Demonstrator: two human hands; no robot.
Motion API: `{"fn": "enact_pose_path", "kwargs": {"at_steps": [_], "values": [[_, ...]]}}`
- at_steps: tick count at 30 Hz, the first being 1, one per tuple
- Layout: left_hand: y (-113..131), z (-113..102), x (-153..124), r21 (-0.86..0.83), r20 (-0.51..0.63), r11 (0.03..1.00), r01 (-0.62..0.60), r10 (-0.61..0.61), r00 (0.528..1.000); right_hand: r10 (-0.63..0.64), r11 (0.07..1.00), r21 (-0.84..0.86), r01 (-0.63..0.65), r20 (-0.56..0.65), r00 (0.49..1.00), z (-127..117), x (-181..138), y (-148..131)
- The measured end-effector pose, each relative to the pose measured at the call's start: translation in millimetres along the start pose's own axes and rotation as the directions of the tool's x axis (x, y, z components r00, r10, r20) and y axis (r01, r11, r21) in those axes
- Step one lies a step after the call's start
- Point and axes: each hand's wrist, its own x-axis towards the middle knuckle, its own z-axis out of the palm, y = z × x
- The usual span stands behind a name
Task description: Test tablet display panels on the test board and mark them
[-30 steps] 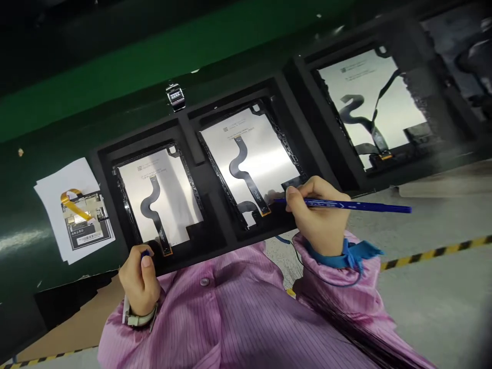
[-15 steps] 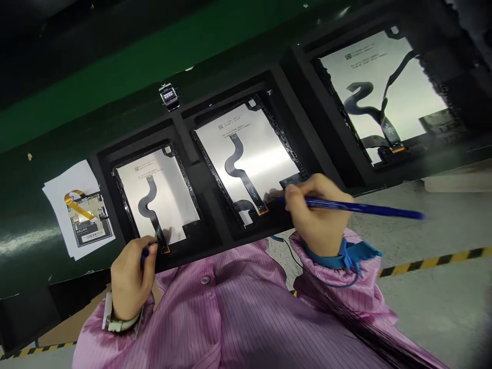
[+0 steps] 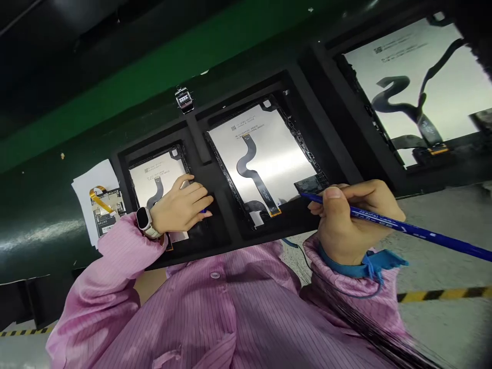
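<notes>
A black tray holds two silver display panels with black flex cables. My left hand lies over the left panel, fingers together, with a small blue thing showing at the fingertips. My right hand pinches a long blue pen, its tip at the lower right corner of the middle panel, beside a dark connector patch.
A second black tray with another panel sits to the right. White paper with a small part and orange flex lies at the left on the green belt. A small counter rests behind the tray. Grey floor with striped tape lies below right.
My left hand has moved up from the tray's front edge onto the left panel. The view has shifted and my right hand with the pen stays at the middle panel's corner.
</notes>
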Motion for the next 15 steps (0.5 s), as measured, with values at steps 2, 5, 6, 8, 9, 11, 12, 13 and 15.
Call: {"fn": "enact_pose_path", "kwargs": {"at_steps": [2,5,6,8,9,11,12,13,15], "values": [[-1.1,-5.3,-1.9,-0.044,-0.013,0.999,-0.001,0.001,1.000,-0.004,1.000,0.006,0.004,-0.011,1.000,0.9,1.1,0.0],[2.0,-16.6,-12.7,-0.089,-0.197,0.996,-0.029,0.011,0.980,0.000,0.996,0.092,0.006,-0.062,0.998,2.6,1.4,-8.4],[4.0,-20.6,-18.4,-0.094,-0.297,0.995,-0.041,0.011,0.955,0.004,0.988,0.157,0.006,-0.065,0.998,3.7,0.1,-14.0],[8.3,-27.5,-32.5,-0.099,-0.507,0.993,-0.067,0.007,0.862,0.016,0.946,0.323,-0.023,0.026,1.000,7.7,-6.4,-28.0],[10.2,-29.9,-40.4,-0.102,-0.597,0.992,-0.075,0.000,0.803,0.023,0.912,0.403,-0.076,0.135,0.991,11.4,-11.9,-35.8],[12.9,-32.2,-57.3,-0.108,-0.729,0.992,-0.068,-0.032,0.684,0.025,0.817,0.509,-0.271,0.438,0.898,23.7,-27.5,-50.9],[13.8,-32.1,-65.7,-0.120,-0.775,0.992,-0.037,-0.070,0.629,0.030,0.760,0.512,-0.400,0.587,0.809,32.7,-37.2,-57.8],[14.5,-31.5,-73.9,-0.148,-0.805,0.989,0.018,-0.131,0.578,0.040,0.693,0.490,-0.530,0.707,0.706,43.5,-48.0,-64.2],[16.2,-29.1,-87.7,-0.301,-0.769,0.923,0.239,-0.383,0.511,0.123,0.522,0.377,-0.766,0.855,0.504,68.8,-71.1,-75.4]]}}
